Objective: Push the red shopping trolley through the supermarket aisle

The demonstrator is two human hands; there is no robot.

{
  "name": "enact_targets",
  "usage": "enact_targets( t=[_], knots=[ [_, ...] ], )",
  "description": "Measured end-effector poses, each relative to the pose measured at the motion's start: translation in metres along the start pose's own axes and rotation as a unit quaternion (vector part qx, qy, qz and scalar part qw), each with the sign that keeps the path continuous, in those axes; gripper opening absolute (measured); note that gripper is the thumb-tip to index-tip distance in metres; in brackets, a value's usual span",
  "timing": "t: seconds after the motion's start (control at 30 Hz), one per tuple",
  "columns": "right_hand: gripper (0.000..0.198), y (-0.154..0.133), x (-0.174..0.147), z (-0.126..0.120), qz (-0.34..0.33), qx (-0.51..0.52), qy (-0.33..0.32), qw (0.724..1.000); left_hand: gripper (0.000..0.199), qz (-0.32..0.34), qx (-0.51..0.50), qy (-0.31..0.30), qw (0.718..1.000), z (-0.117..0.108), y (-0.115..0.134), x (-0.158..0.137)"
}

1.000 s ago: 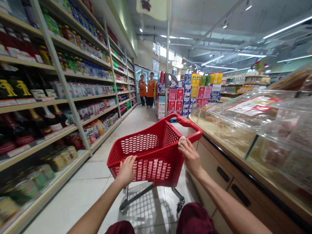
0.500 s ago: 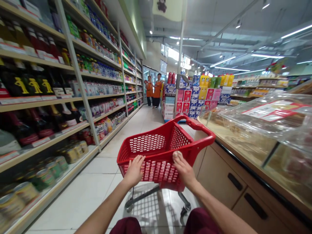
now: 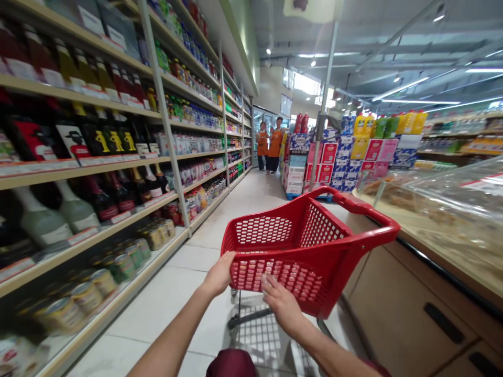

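Note:
A red plastic shopping cart (image 3: 338,272) with holed basket walls stands sideways before me on the tiled floor. My left hand (image 3: 220,273) is at the basket's left end, its fingers curled over the rim and holding that corner. Against the near side wall, lower down, my right hand (image 3: 282,303) has its fingertips at the holes. A small pale wad (image 3: 267,281) shows at these fingertips, mostly covered, and its kind is hard to make out. The cart's red push handle (image 3: 377,222) points right, touched by neither hand.
Shelves (image 3: 184,193) of bottles and cans line the left side. A wooden counter (image 3: 408,293) with clear covers stands close on the right. Stacked drink cartons (image 3: 326,167) and a pole are behind the cart. Two people in orange vests (image 3: 275,144) stand far down the aisle.
The view has turned left, so the cart appears farther right. My left hand now wraps the basket corner instead of lying along the rim. My right hand has slid lower and toward the cart's left end.

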State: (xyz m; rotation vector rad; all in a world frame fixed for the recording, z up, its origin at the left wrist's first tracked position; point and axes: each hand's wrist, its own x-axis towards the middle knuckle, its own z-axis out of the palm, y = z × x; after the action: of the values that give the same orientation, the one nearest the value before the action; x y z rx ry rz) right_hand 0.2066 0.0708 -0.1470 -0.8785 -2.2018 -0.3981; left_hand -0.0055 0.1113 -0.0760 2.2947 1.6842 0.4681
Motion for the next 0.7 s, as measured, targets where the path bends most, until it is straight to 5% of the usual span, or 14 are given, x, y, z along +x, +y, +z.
enact_targets(
  t=[0.17,0.3,0.57,0.7],
  knots=[
    [0.029,-0.017,0.040,0.039,-0.006,0.004,-0.047,0.999,0.057,0.027,-0.014,-0.012,0.999,-0.001,-0.005,0.002],
    [0.021,-0.021,0.015,0.055,-0.019,0.003,-0.105,0.994,0.060,0.034,-0.018,-0.011,0.999,-0.005,-0.006,-0.002],
    [0.024,-0.012,0.029,0.022,0.004,0.011,-0.059,0.998,0.057,0.022,0.017,-0.024,0.999,-0.003,0.002,-0.006],
    [0.024,-0.009,0.010,0.005,-0.008,0.008,-0.042,0.999,0.056,-0.014,0.059,-0.027,0.998,-0.002,0.009,-0.013]
  ],
)
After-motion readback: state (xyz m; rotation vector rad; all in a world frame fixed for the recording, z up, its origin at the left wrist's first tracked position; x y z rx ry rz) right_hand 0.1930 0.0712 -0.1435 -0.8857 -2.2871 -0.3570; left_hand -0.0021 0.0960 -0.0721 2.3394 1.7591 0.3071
